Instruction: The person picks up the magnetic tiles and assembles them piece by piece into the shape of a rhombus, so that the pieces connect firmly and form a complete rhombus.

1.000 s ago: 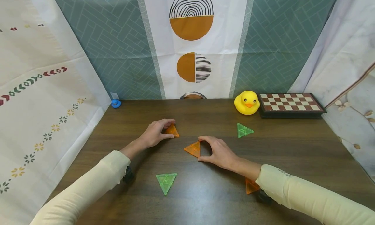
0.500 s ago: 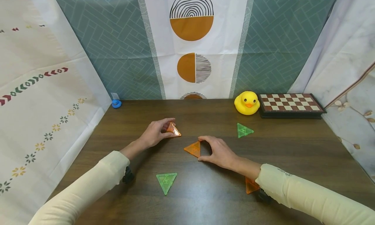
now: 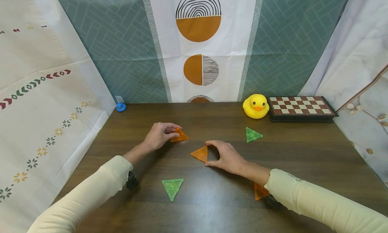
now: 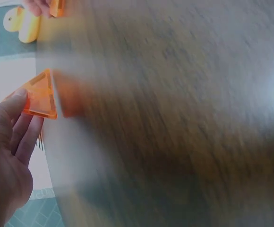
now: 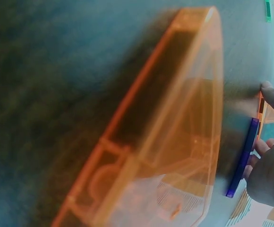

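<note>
My left hand (image 3: pixel 162 136) pinches an orange translucent triangular tile (image 3: pixel 181 135) between thumb and fingers. In the left wrist view that tile (image 4: pixel 41 97) stands tilted beside its reflection in the tabletop. Nearer the middle, my right hand (image 3: pixel 225 156) holds a second orange triangular tile (image 3: pixel 200 154) by two corners, thumb at the near one. A third orange tile (image 3: pixel 260 192) is partly hidden under my right forearm and looms large in the right wrist view. By my right fingers there, a dark purple piece (image 5: pixel 243 158) shows edge-on.
One green triangular tile (image 3: pixel 172 188) lies in front and another (image 3: pixel 253 135) to the right on the brown table (image 3: pixel 136 212). A yellow rubber duck (image 3: pixel 256 106), a checkered board box (image 3: pixel 301 108) and a small blue duck (image 3: pixel 121 107) stand along the back edge.
My left hand has turned its orange tile and shifted it slightly right, more of the tile now showing past the fingers. My right hand has stayed in place on its tile.
</note>
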The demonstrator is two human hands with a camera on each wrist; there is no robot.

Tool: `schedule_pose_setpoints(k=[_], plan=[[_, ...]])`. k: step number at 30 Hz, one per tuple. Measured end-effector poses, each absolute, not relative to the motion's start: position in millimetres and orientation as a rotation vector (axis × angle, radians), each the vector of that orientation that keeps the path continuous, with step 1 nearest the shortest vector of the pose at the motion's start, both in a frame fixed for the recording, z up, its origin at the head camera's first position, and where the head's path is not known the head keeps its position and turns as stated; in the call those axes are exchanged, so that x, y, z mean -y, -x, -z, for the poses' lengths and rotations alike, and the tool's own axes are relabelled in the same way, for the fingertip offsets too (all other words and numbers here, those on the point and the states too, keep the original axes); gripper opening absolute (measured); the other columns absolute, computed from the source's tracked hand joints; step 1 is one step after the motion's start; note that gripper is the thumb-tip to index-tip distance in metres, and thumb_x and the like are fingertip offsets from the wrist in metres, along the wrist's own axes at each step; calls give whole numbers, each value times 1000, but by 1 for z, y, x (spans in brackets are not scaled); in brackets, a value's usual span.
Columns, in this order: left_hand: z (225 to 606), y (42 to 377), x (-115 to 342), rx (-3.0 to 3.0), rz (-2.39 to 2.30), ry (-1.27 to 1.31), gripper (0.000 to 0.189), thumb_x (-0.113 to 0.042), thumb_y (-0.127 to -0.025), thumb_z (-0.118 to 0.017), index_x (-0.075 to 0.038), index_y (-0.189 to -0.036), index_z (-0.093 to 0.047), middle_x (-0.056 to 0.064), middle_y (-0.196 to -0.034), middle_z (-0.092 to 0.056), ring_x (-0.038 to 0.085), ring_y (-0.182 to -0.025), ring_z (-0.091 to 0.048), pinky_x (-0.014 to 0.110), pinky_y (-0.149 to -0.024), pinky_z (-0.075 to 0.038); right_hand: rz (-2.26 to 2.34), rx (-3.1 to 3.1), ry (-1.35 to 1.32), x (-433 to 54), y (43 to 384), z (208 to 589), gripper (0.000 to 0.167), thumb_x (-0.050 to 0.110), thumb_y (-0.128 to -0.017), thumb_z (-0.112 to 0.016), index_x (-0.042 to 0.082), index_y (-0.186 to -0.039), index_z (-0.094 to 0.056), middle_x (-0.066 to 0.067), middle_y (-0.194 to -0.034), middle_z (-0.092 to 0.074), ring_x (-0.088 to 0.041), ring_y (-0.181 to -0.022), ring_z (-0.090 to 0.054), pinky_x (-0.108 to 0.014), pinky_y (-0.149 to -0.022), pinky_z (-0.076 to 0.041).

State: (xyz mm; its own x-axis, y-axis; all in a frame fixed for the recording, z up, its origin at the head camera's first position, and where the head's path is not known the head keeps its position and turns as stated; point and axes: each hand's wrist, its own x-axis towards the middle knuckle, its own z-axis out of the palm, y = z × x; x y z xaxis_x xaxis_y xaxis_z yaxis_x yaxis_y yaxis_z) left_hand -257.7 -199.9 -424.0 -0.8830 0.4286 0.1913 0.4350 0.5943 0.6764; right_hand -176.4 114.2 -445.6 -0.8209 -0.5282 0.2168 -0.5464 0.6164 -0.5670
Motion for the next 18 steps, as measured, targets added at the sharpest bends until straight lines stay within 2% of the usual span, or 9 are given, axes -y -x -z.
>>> schedule_pose_setpoints(k=[18], plan=[[421,234,159,2731,1298,677,24,-11,-94,-82,-7,-118,-81,5,-110,-80,18,-100,-78,32,-83,-63,-998,2824,-908,-113,177,444,75,29,-81,-96,3,-142,-63,-11,-140,-67,-32,-129,-63,-54,-110,-49]])
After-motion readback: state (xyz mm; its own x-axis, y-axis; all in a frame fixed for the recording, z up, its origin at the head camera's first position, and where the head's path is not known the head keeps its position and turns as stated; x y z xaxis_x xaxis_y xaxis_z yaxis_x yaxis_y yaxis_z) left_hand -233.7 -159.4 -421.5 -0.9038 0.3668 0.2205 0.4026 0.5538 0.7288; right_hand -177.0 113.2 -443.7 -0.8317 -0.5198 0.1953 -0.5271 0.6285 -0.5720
